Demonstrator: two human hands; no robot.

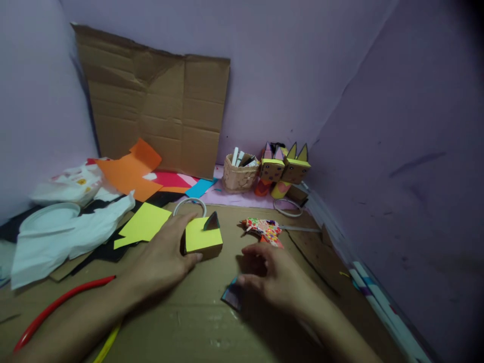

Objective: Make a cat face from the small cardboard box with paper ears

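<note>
Yellow-topped box (204,243) between its fingers, left hand (168,252) angles inward; right hand (275,275) arches, fingers parted, by a triangle (231,296).

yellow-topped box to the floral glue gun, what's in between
Nothing lies between the yellow-topped box and the floral glue gun; the head view shows only bare cardboard there.

Bare hands (164,252) and forearms (325,317)

The yellow-topped box (203,241) bears a dark triangle (212,222), a bluish triangle (232,295) nearby.
</note>
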